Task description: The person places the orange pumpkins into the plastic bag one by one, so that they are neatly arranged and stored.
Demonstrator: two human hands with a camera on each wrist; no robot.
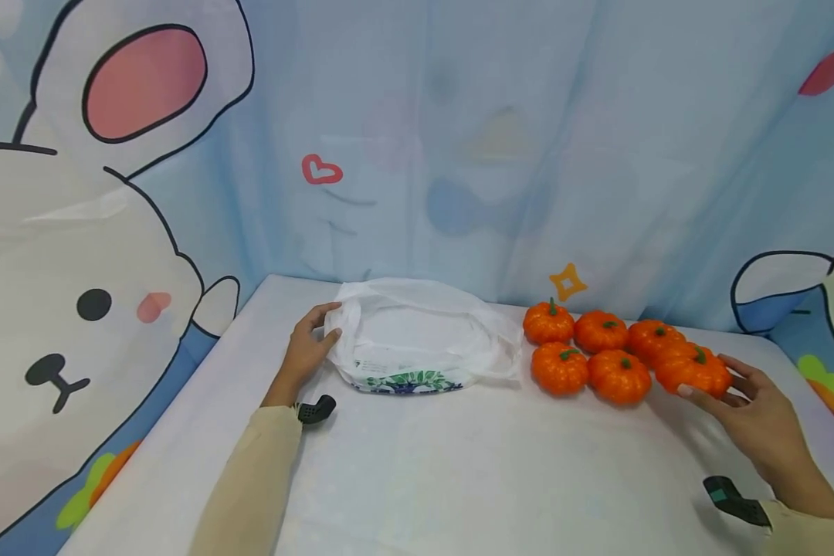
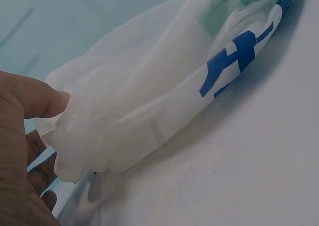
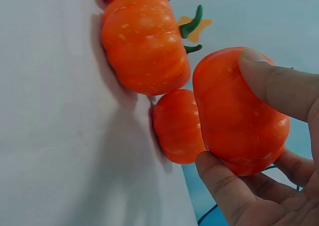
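Observation:
A white plastic bag (image 1: 417,332) with a green and blue print lies on the table, its mouth spread wide. My left hand (image 1: 308,347) pinches the bag's left edge; in the left wrist view the thumb (image 2: 47,102) presses on the thin plastic and the other fingers are partly behind it. My right hand (image 1: 764,413) grips a small orange toy pumpkin (image 1: 695,371) with a green stem. The right wrist view shows this held pumpkin (image 3: 239,116) raised off the table, between thumb and fingers. Several similar pumpkins (image 1: 618,377) stand in two rows left of it.
The table (image 1: 500,479) has a white cover. Behind it hangs a light blue curtain (image 1: 403,139) with cartoon prints, close to the back edge. Each wrist carries a black strap piece (image 1: 316,409).

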